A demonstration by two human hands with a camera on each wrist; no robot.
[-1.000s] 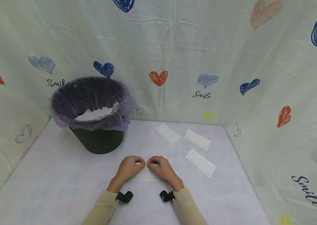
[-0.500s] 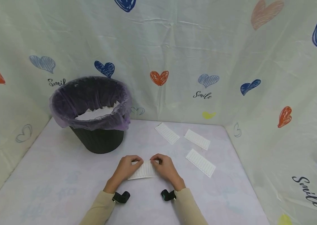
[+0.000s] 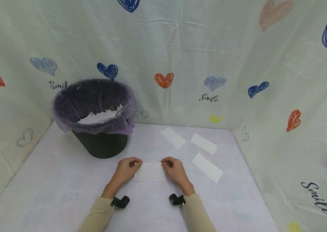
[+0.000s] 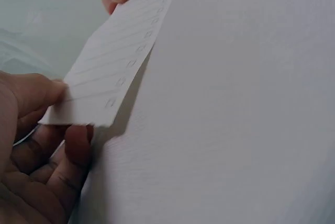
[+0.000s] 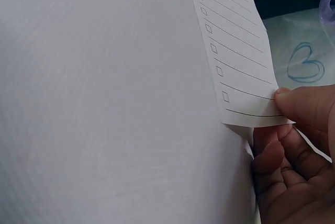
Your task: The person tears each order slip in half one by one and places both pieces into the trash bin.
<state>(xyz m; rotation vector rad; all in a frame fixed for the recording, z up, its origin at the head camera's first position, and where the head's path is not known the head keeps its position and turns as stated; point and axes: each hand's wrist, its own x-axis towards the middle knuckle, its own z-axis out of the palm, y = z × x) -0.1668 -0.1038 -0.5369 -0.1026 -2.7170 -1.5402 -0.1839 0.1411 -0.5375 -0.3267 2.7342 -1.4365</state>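
Note:
A white paper slip (image 3: 150, 171), printed with lines and a row of small checkboxes, is stretched sideways between both hands. My left hand (image 3: 125, 170) pinches its left end near the far edge, thumb on top and fingers beneath. At the opposite end my right hand (image 3: 176, 170) pinches it the same way. In the left wrist view the slip (image 4: 110, 56) is tilted, its near edge close over the table and casting a shadow. The right wrist view shows the checkboxes running along the near edge of the slip (image 5: 238, 56).
Three similar lined slips lie to the right: one slip (image 3: 172, 137) at the back, another slip (image 3: 203, 143) beside it, and a nearer slip (image 3: 207, 168). A black bin (image 3: 102, 145) with a purple liner (image 3: 128, 124) stands back left, holding white paper pieces (image 3: 98, 118). A heart-printed curtain (image 3: 180, 48) encloses the table.
My hands have moved apart from close together at the slip's middle to its two ends, uncovering more of it. The other slips and the bin have stayed put.

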